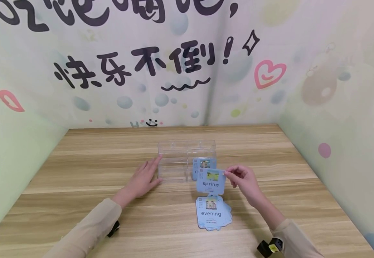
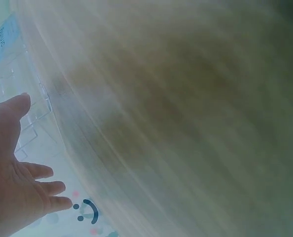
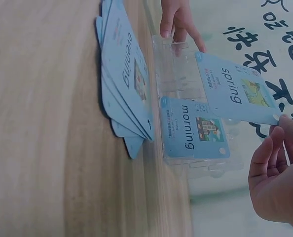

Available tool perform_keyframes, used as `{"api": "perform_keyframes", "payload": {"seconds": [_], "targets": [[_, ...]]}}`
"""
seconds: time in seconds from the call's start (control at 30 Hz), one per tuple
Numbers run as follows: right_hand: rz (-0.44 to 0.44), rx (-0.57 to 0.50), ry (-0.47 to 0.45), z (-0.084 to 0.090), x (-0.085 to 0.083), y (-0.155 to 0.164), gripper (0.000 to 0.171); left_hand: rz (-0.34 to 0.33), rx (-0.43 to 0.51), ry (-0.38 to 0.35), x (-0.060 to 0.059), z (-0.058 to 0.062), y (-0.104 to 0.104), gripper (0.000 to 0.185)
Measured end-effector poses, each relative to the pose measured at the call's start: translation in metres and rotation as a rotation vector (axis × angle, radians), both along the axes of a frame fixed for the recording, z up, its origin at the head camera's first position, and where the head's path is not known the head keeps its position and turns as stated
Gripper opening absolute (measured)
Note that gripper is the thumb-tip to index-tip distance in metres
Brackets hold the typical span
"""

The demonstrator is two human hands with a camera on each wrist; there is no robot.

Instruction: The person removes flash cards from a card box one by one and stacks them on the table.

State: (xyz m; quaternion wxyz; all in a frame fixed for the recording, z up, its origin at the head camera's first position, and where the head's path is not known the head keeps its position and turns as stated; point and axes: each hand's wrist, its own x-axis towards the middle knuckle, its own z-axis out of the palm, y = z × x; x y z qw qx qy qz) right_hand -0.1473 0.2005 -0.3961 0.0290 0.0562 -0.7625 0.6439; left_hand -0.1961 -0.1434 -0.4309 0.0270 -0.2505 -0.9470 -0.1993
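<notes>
My right hand point(image 1: 244, 181) pinches the upper right corner of a light blue flash card point(image 1: 210, 182) that reads "spring". That card is raised in front of a transparent plastic rack point(image 1: 173, 175), partly overlapping a "morning" card point(image 3: 195, 129) that stands in the rack's lower right compartment. At the rack's left side is my left hand point(image 1: 141, 179), its thumb and fingers spread and extended, fingertips right at the frame. A loosely fanned stack of flash cards point(image 1: 210, 216) lies on the table in front of the rack, with "evening" face up on top.
The wood-grain table point(image 1: 87, 161) ends at a printed cloth backdrop point(image 1: 187, 104) with large black lettering, and cloth also hangs on both sides. Black wrist devices show under the two sleeves, the right one point(image 1: 270, 247) near the front.
</notes>
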Motion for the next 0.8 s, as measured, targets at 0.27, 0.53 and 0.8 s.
{"api": "perform_keyframes", "payload": {"seconds": [0.27,0.53,0.8], "targets": [[0.007,0.004,-0.026,-0.002,0.012,0.006,0.017,0.011,-0.029,0.013,0.001,0.001,0.001,0.08],[0.049,0.013,-0.075,-0.005,0.024,0.011,0.021,0.009,-0.032,0.024,0.0,-0.001,0.0,0.081],[0.047,-0.022,-0.196,-0.011,0.03,0.014,0.014,0.007,-0.042,0.028,0.0,-0.001,0.001,0.081]]}}
